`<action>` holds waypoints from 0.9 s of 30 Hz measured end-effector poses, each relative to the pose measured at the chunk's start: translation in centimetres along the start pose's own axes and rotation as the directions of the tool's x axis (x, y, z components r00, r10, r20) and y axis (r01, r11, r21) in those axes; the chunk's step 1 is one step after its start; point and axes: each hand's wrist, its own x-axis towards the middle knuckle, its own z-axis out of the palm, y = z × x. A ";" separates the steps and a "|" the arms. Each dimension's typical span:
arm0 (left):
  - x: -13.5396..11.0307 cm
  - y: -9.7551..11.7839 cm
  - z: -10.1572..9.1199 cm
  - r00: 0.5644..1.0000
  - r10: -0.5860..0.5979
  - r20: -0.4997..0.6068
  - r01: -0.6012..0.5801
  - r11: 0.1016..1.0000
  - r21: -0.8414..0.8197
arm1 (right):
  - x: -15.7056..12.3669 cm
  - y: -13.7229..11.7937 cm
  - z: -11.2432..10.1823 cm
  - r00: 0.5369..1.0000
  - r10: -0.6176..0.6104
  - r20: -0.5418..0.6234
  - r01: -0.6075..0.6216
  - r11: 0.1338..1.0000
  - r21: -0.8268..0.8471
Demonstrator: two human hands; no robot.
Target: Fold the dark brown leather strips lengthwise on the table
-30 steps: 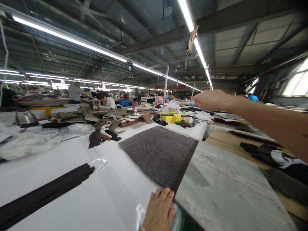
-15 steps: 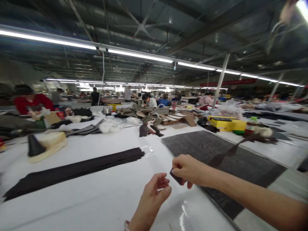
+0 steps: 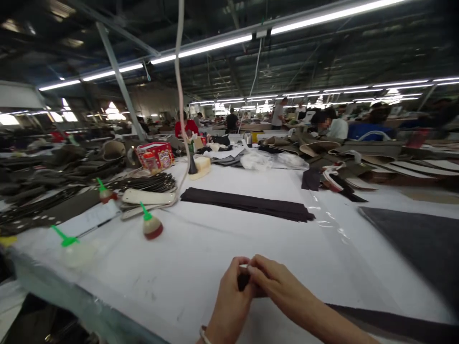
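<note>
dark fabric (image 3: 244,282), likely light and limp, is pinched by the left hand (image 3: 231,298) and right hand (image 3: 275,278), probably best held near an end.

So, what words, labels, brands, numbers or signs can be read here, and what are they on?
None can be read for certain.
Red box: printed design, any lettering too small and blurred to read.
White paper: any writing too blurred to read.
Dark piece between left hand and right hand: no lettering visible.

Dark brown strip (image 3: 390,321), white tabletop (image 3: 201,248), green nozzles (image 3: 146,212)
</note>
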 end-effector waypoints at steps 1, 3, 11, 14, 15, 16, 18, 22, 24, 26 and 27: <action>0.0 -0.2 -1.0 0.999 0.006 -0.032 -0.006 1.000 0.014 | 0.4 0.0 0.6 1.000 -0.012 0.004 0.012 0.999 0.052; 0.0 -0.6 -2.6 0.996 -0.014 -0.089 0.016 1.000 0.021 | 1.2 0.1 1.7 0.999 -0.036 0.023 0.032 0.988 0.154; 0.3 -0.6 -6.4 0.987 -0.131 -0.096 0.125 0.990 -0.069 | 3.0 -0.1 4.7 0.985 -0.162 -0.068 0.175 0.935 0.310; 0.3 -0.4 -7.2 0.980 -0.179 -0.082 0.174 0.983 -0.060 | 2.6 -0.7 4.8 0.960 -0.180 -0.213 0.222 0.956 0.190; 0.3 -0.5 -7.6 0.976 -0.198 -0.095 0.194 0.980 -0.047 | 2.5 -0.9 4.8 0.947 -0.189 -0.261 0.227 0.966 0.127; 0.4 -0.5 -8.0 0.971 -0.212 -0.109 0.210 0.977 -0.031 | 2.4 -1.0 4.9 0.935 -0.205 -0.291 0.231 0.971 0.058; 0.7 -0.8 -8.9 0.967 -0.219 -0.131 0.222 0.975 0.009 | 2.4 -1.3 5.1 0.921 -0.251 -0.298 0.253 0.967 -0.034; 1.0 -1.2 -10.1 0.985 -0.109 -0.135 0.122 0.988 0.091 | 2.8 -1.3 5.6 0.931 -0.265 -0.251 0.302 0.946 0.119; 0.7 -1.1 -10.4 0.992 -0.024 -0.120 0.041 0.989 0.139 | 3.0 -1.3 5.5 0.937 -0.259 -0.234 0.310 0.927 0.212; 0.3 -0.8 -10.5 0.996 0.012 -0.092 0.006 0.980 0.197 | 3.4 -1.1 5.2 0.942 -0.260 -0.214 0.315 0.905 0.285; 0.1 -0.7 -10.5 0.997 0.008 -0.078 0.009 0.975 0.224 | 3.6 -0.9 4.9 0.945 -0.257 -0.201 0.311 0.894 0.324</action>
